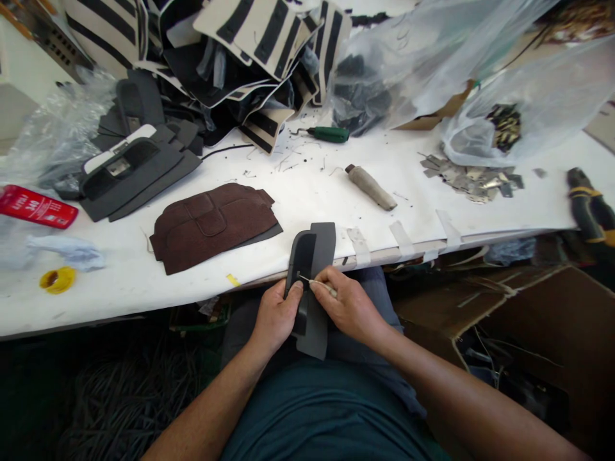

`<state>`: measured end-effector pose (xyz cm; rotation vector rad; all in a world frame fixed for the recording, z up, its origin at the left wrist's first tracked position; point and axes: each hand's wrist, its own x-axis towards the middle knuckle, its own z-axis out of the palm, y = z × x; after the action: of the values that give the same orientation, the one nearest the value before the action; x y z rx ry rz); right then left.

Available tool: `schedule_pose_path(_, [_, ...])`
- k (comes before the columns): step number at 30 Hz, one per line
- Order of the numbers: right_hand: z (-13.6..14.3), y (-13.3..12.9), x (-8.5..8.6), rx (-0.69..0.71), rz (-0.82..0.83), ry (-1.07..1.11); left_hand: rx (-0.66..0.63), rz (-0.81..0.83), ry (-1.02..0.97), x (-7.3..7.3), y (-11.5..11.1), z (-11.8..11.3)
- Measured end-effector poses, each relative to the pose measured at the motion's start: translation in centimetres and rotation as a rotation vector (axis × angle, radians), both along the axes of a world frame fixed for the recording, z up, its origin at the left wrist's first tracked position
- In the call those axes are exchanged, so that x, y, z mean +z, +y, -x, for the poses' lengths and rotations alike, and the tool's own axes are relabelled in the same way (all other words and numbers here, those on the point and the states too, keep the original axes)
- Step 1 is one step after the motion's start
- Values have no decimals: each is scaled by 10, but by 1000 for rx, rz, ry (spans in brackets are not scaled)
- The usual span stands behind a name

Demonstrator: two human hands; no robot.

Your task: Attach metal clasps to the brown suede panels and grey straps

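A dark grey flat piece (319, 320) with a black curved panel is held upright over my lap, at the table's front edge. My left hand (278, 314) grips its left side, the thumb lying on the black panel. In my right hand (348, 304) is a thin pointed tool (323, 286) with a pale handle, pinched between the fingers. Its tip points at a small spot on the black panel; whether it touches cannot be made out. Left of the piece, a brown leather piece (211, 224) lies on the white table (288, 192).
Striped panels (259, 32) are piled at the back. Grey pieces (139, 173), a red container (38, 206) and yellow tape (57, 280) lie left. A green-handled tool (329, 134), a wrapped tool (371, 187), metal plates (473, 179) and pliers (590, 205) lie right.
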<state>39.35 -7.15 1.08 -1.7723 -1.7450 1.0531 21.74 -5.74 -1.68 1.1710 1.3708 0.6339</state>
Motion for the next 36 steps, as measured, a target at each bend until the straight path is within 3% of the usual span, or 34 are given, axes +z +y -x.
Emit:
schedule_pose_path(5, [0, 7, 20, 248, -78, -457, 3, 0, 14, 0, 0, -1])
schedule_pose_path(10, [2, 23, 39, 405, -81, -594, 10, 21, -9, -2, 0, -2])
schedule_pose_path(17, [5, 18, 26, 335, -74, -517, 20, 45, -69, -3, 1, -1])
schedule_pose_path(23, [-2, 6, -1, 119, -32, -143, 25, 23, -76, -7, -2, -2])
schedule_pose_path(27, [-7, 2, -8, 189, -94, -220, 23, 5, -60, -12, -5, -2])
schedule_pose_path(31, [-8, 8, 2, 335, -164, -466, 10, 7, -48, -13, -5, -1])
schedule_pose_path(36, [-8, 19, 11, 435, -192, -555, -14, 43, -60, -9, 1, 1])
